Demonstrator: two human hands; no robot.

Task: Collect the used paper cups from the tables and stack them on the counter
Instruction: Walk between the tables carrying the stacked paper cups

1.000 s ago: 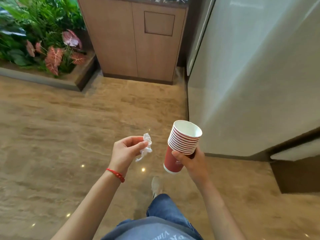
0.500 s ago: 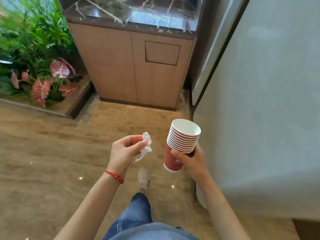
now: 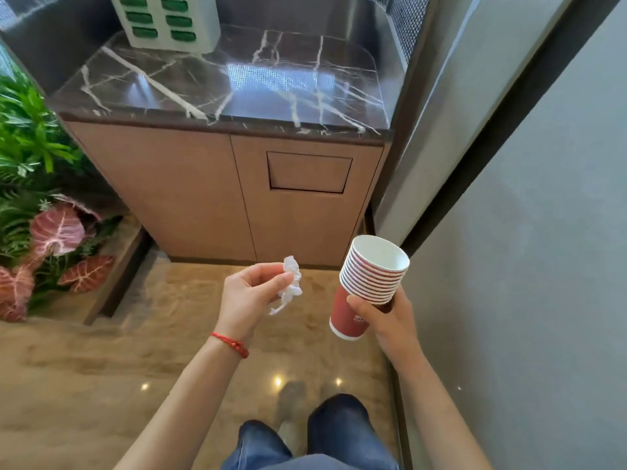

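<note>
My right hand [image 3: 390, 320] grips a stack of several nested red paper cups [image 3: 368, 283] with white insides, tilted a little to the right. My left hand [image 3: 249, 296], with a red string bracelet at the wrist, pinches a crumpled scrap of white paper [image 3: 290, 283] between thumb and fingers. Both hands hang at waist height in front of the counter [image 3: 220, 89], a dark marble top with white veins on a wooden cabinet. The cups are below and short of the counter's front edge.
A white box with green slots [image 3: 166, 20] stands at the counter's back left. The cabinet door has a rectangular flap [image 3: 308, 171]. A planter with green and pink leaves [image 3: 44, 212] lies left. A grey wall [image 3: 526, 232] is close on the right. The floor is polished stone.
The counter has come much closer and its marble top and the white box are now in view. Both hands keep the same hold on the cups and the paper scrap.
</note>
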